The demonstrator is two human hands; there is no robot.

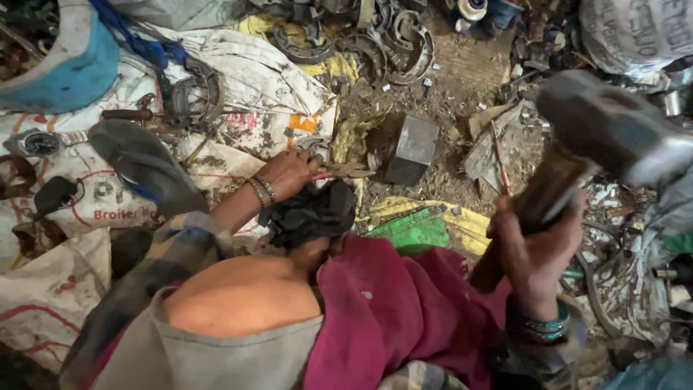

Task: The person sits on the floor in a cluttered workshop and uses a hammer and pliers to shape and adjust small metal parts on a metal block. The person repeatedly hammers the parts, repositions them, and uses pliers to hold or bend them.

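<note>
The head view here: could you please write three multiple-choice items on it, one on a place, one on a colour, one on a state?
1. Where is the metal block?
A. on the ground past the left hand
B. in the blue tub
C. on the sandal

2. What colour is the cloth on the lap?
A. white
B. magenta
C. black

3. How is the hammer?
A. lying on the ground
B. raised in the right hand
C. leaning on a sack

A: it sits in the dirt. B: plainly magenta. B: the fist grips its handle aloft.

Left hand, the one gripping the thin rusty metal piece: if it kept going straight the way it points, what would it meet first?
Most likely the grey metal block on the dirt; the left hand points its rusty piece toward it, though depth is unclear.
</note>
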